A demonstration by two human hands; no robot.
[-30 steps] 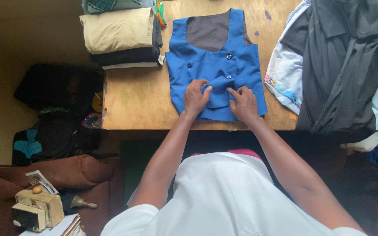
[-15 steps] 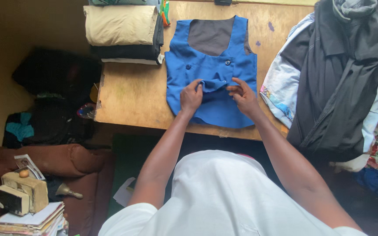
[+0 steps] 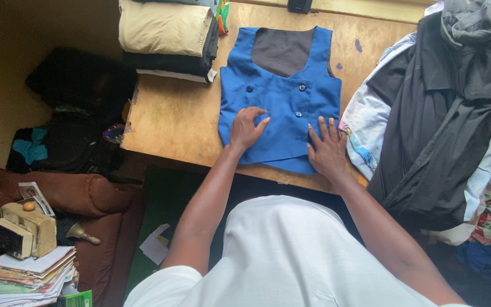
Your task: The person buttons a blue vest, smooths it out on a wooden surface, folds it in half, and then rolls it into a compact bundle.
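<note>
A blue sleeveless vest point(image 3: 279, 96) with dark buttons and a grey inner back lies flat, front up, on a wooden table point(image 3: 171, 122). My left hand point(image 3: 246, 128) rests palm down on the vest's lower left part, fingers spread. My right hand point(image 3: 326, 149) presses flat on the vest's lower right corner near the table's front edge. Neither hand grips any cloth.
A stack of folded clothes point(image 3: 169, 37), beige on top, sits at the table's back left. A heap of dark and light garments point(image 3: 439, 108) covers the right side. A brown seat point(image 3: 92, 210), a pile of papers point(image 3: 26, 273) and a small bell point(image 3: 80, 233) are at lower left.
Both hands have let go of the bunched fold of blue cloth they were pinching and now lie flat on the smoothed vest. The right hand has slid toward the lower right corner.
</note>
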